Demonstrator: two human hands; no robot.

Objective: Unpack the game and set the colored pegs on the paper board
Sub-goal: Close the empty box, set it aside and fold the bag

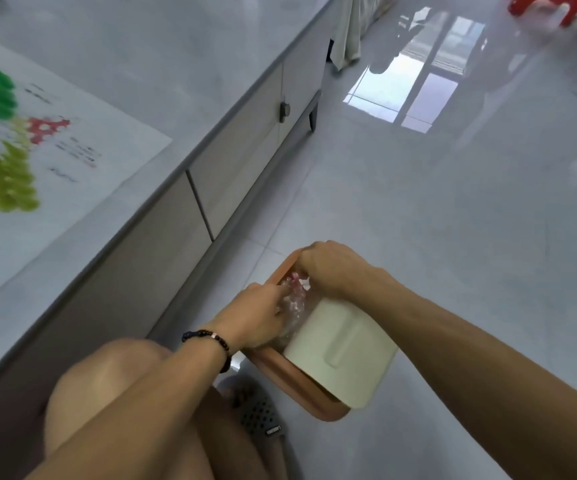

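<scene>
The white paper board (72, 174) lies on the grey table at the left, with blurred green, yellow and red patches on it; whether these are print or pegs cannot be told. Down on the floor stands a peach-coloured bin (294, 382) with a white swing lid (342, 348). Crumpled clear plastic wrapper (292, 297) sits in the bin's opening. My left hand (256, 317), a bead bracelet on its wrist, has its fingers closed in the wrapper from the near side. My right hand (332, 268) is curled over the far end of the opening, against the wrapper.
The grey table (162, 64) has drawers below (245, 133) with a round knob (284, 109). My bare knees (107, 382) and a grey slipper (259, 417) are beside the bin. The glossy tiled floor (453, 220) stretches right. A red object (522, 5) is far back.
</scene>
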